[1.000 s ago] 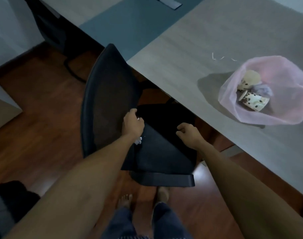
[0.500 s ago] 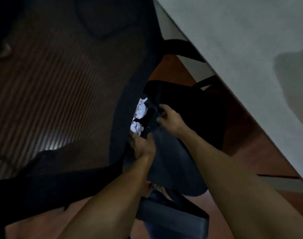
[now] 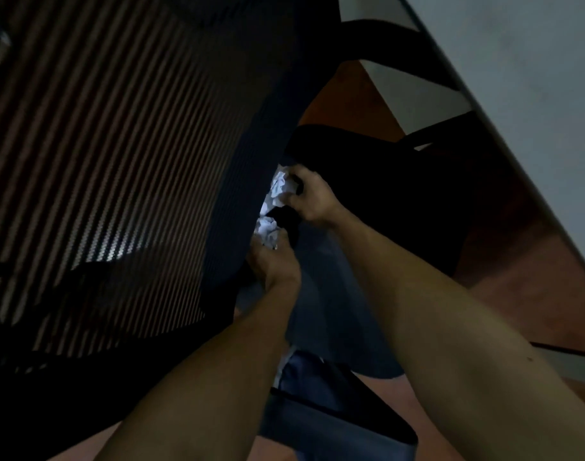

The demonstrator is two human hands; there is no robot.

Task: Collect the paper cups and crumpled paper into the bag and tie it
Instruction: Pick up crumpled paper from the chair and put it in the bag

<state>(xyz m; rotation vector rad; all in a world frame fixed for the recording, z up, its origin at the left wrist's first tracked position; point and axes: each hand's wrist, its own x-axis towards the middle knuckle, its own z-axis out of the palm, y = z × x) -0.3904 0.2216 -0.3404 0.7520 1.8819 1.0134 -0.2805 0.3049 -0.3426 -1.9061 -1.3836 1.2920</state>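
Note:
Two white balls of crumpled paper lie in the gap between the chair's mesh back and its seat. My right hand (image 3: 309, 197) curls its fingers round the upper crumpled paper (image 3: 279, 189). My left hand (image 3: 274, 264) reaches up from below and pinches the lower crumpled paper (image 3: 266, 229). The bag and the paper cups are out of view.
The black mesh chair back (image 3: 118, 144) fills the left half, very close to the camera. The dark seat (image 3: 367, 201) lies under my hands. The grey table edge (image 3: 504, 94) runs down the right side over a brown wooden floor (image 3: 517, 294).
My head has dropped close to the chair, so the pink bag left the view. Both hands moved into the gap behind the seat and took hold of the paper balls.

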